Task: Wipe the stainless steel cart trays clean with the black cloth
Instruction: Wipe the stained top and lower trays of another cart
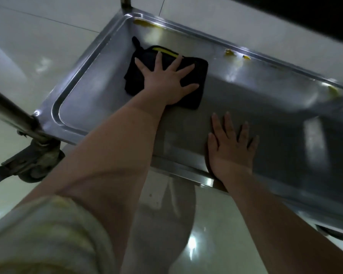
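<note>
A folded black cloth (139,76) with a yellow strip lies flat in the left part of the lower stainless steel tray (265,99). My left hand (166,80) presses down on the cloth with fingers spread and straight. My right hand (231,149) rests flat on the tray's near side, fingers straight, heel of the palm over the near rim. Yellow smears (145,22) mark the far wall near the left corner, and more yellow spots (229,52) sit further right along the far rim.
A steel cart post (10,109) runs down to a caster wheel with a brake tab (34,165) at the near left corner. Another post (125,1) stands at the far left corner. A dark upper shelf edge (305,16) overhangs at top right. Glossy floor tiles surround the cart.
</note>
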